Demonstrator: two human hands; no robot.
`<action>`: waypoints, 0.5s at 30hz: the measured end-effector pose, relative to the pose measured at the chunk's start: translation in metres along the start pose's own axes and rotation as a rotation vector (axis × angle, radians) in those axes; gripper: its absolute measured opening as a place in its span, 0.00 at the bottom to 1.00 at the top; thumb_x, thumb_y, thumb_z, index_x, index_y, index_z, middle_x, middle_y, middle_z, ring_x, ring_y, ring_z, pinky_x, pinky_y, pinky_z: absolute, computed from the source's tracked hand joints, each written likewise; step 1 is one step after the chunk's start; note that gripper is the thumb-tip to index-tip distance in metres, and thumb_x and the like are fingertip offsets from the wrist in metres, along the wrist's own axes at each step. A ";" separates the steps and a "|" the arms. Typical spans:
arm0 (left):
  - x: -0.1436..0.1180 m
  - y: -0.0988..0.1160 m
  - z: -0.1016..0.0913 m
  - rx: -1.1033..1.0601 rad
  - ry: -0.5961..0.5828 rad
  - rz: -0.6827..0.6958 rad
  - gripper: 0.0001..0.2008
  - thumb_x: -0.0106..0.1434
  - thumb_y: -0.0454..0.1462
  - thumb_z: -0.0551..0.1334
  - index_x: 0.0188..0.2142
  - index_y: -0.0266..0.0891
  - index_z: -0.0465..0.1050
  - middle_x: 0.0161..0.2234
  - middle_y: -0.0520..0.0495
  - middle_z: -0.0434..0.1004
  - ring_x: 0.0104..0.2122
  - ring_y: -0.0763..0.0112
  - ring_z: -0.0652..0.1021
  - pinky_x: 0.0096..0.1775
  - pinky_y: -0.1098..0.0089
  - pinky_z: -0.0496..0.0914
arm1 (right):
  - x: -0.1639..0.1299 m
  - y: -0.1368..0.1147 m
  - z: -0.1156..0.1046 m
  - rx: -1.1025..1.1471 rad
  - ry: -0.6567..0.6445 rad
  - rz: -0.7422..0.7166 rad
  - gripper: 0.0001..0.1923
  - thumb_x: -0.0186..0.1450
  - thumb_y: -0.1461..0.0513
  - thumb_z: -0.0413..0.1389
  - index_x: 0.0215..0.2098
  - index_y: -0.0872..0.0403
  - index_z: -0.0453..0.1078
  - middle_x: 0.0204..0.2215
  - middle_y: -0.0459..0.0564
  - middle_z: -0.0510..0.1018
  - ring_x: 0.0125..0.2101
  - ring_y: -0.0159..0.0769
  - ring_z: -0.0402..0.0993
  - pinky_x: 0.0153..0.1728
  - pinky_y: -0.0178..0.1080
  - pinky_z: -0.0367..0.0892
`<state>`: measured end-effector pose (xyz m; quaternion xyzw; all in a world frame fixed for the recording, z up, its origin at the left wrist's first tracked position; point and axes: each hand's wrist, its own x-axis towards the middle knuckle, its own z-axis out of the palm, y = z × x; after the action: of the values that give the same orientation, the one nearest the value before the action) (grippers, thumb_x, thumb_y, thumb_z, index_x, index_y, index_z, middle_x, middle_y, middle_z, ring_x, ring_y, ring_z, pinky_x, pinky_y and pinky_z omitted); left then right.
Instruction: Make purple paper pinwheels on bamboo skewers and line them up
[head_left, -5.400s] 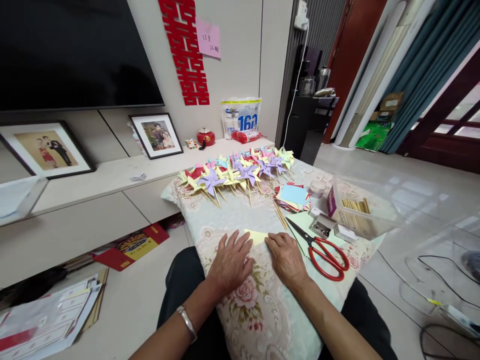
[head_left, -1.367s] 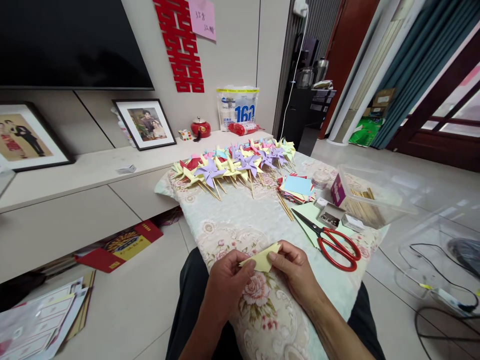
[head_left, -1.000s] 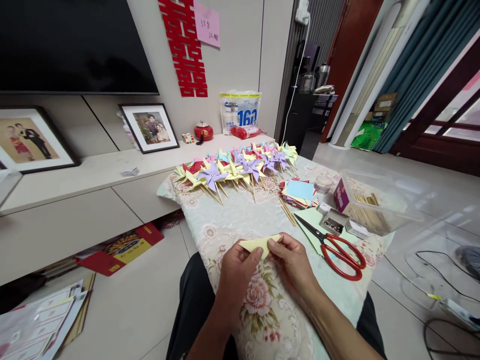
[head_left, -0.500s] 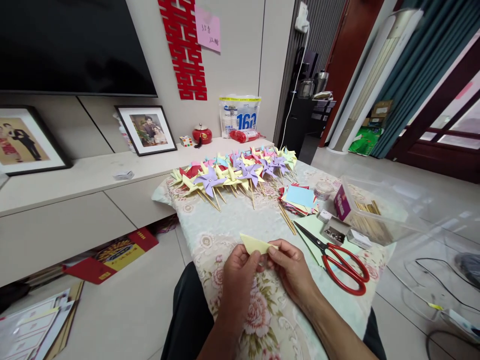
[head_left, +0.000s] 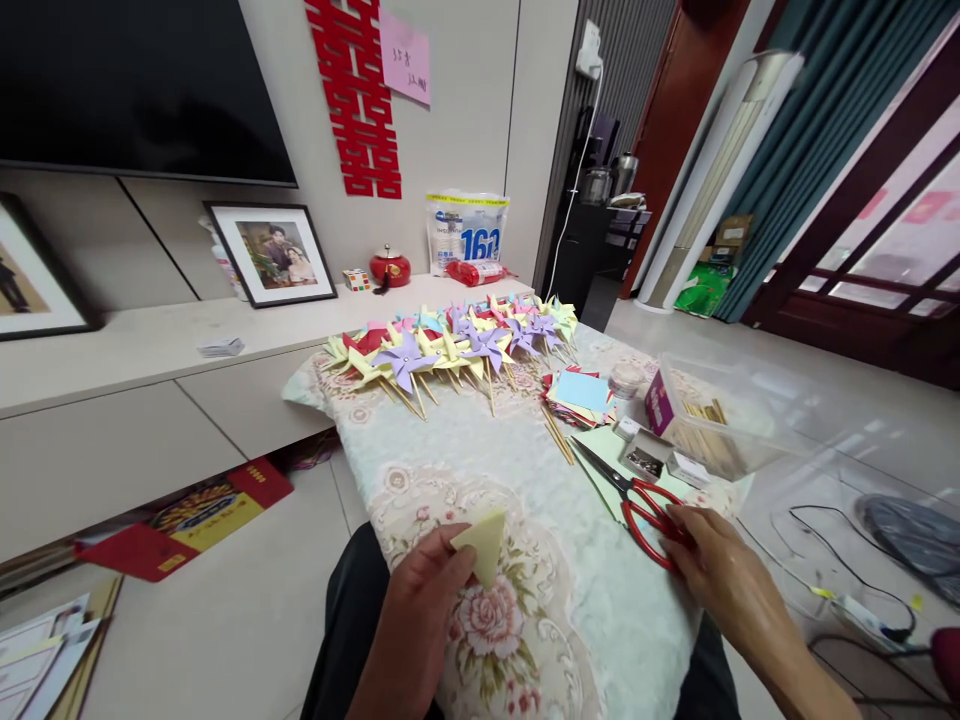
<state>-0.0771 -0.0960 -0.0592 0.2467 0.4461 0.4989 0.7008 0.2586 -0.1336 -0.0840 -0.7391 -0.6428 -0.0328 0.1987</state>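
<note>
Home living room. Wall-mounted TV (head_left: 142, 90) above a long low cabinet (head_left: 150, 400) with framed couple photos (head_left: 271, 253), a red paper double-happiness cutout (head_left: 352, 95) and a pink note (head_left: 405, 58) on the wall. Tall standing air conditioner (head_left: 712, 180) by teal curtains (head_left: 817, 130), tiled floor (head_left: 787, 350) with loose cables (head_left: 847, 540). Craft setup is improvised: a floral cloth (head_left: 525, 500) carries paper pinwheels (head_left: 457, 340) along its far edge, coloured paper squares (head_left: 581, 392) and red scissors (head_left: 637, 500) near the right edge.

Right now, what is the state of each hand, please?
Left hand: closed on the folded yellow paper.
Right hand: on the red scissors handles; grip cannot be told.
</note>
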 end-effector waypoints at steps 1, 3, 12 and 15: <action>-0.003 -0.002 0.000 -0.006 -0.013 -0.020 0.14 0.46 0.43 0.75 0.30 0.40 0.79 0.25 0.53 0.75 0.29 0.70 0.72 0.33 0.73 0.69 | 0.001 0.003 0.001 -0.018 -0.058 -0.018 0.17 0.68 0.58 0.47 0.50 0.54 0.72 0.46 0.58 0.77 0.45 0.49 0.75 0.43 0.46 0.70; -0.008 -0.003 0.001 -0.009 -0.037 -0.047 0.16 0.45 0.44 0.76 0.31 0.40 0.80 0.26 0.53 0.76 0.29 0.70 0.73 0.34 0.72 0.70 | 0.005 0.004 0.002 -0.047 -0.146 -0.046 0.19 0.68 0.61 0.46 0.53 0.55 0.70 0.47 0.59 0.77 0.45 0.48 0.76 0.43 0.45 0.70; -0.018 -0.002 -0.010 0.102 -0.143 0.044 0.11 0.54 0.43 0.72 0.32 0.38 0.80 0.29 0.51 0.77 0.29 0.73 0.72 0.33 0.74 0.68 | -0.002 -0.004 -0.004 -0.085 -0.262 0.015 0.23 0.59 0.65 0.50 0.52 0.53 0.72 0.40 0.57 0.81 0.36 0.48 0.79 0.32 0.41 0.70; -0.015 -0.006 -0.019 0.124 -0.156 0.077 0.10 0.56 0.42 0.71 0.35 0.39 0.79 0.30 0.51 0.76 0.27 0.73 0.72 0.30 0.73 0.69 | -0.018 -0.007 -0.009 0.064 -0.273 0.150 0.15 0.58 0.56 0.56 0.41 0.51 0.75 0.29 0.51 0.82 0.28 0.44 0.78 0.26 0.38 0.70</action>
<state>-0.0920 -0.1142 -0.0674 0.3447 0.4102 0.4764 0.6971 0.2504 -0.1532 -0.0799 -0.7758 -0.6077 0.1032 0.1349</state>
